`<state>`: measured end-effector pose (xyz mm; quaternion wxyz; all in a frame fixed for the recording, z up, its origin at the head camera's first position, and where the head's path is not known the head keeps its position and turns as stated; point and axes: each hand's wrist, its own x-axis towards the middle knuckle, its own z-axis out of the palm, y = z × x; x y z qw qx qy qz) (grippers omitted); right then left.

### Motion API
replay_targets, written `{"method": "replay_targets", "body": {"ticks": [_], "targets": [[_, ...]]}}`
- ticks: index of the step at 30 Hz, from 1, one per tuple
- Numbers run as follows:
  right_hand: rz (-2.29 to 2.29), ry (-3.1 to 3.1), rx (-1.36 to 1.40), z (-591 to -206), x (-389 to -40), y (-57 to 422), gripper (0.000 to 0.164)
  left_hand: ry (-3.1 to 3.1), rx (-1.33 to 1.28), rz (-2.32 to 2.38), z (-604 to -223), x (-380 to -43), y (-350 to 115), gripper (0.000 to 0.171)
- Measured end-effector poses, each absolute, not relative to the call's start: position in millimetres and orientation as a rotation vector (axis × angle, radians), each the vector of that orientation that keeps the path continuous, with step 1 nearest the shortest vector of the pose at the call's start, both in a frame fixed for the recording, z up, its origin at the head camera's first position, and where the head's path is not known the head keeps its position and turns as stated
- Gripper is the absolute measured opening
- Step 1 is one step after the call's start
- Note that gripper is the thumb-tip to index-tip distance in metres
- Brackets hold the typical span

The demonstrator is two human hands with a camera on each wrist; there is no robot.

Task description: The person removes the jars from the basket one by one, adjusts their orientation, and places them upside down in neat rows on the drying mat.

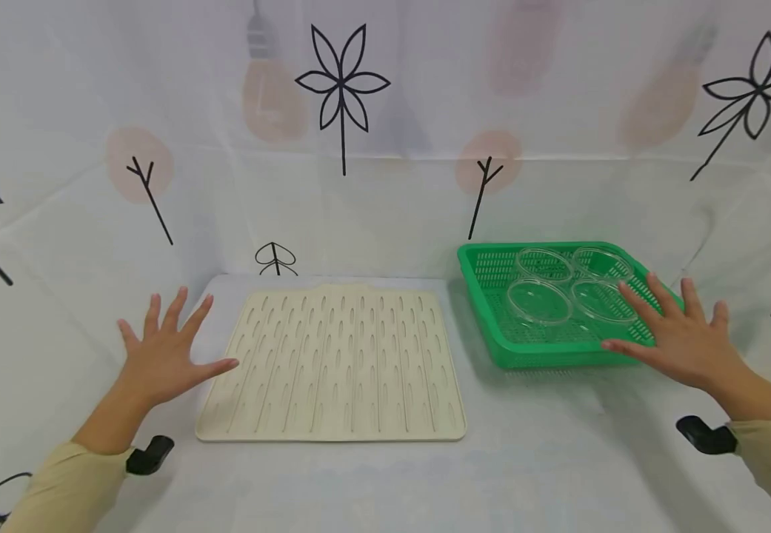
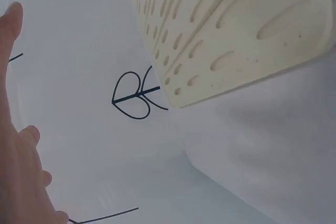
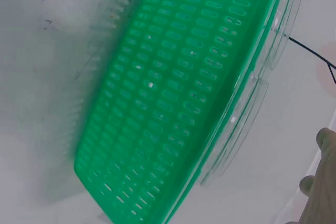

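A cream slotted mat or board (image 1: 332, 366) with rows of oval recesses lies flat on the white cloth. My left hand (image 1: 161, 359) is raised beside its left edge, fingers spread, the thumb overlapping that edge in the head view. To the right stands a green perforated plastic basket (image 1: 545, 357). Several clear round dishes (image 1: 540, 301) sit in it, and their rims rise above its wall in the right wrist view. Fingers spread and holding nothing, my right hand (image 1: 685, 340) is at the basket's right side and overlaps its corner in the head view.
White cloth (image 1: 385, 481) covers the table and rises behind as a backdrop with printed flowers and twigs (image 1: 343, 81). A black wrist device (image 1: 149, 455) is strapped at the left sleeve, another (image 1: 706, 435) at the right sleeve.
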<state>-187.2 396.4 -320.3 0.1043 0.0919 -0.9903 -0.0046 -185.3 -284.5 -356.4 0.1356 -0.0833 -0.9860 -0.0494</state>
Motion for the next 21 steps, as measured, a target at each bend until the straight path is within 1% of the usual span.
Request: {"method": "replay_targets", "body": {"ticks": [14,21], "targets": [[0.175,-2.95,0.246,-320.9,-195.1,395.7,0.1,-2.833,-0.257,-0.285,-349.8,-195.2,-260.3,0.108],[0.354,-2.968,0.259,-319.7,-202.8,396.1,0.097,-2.828,-0.275,-0.363,-348.7,-200.9,-250.0,0.108]]}}
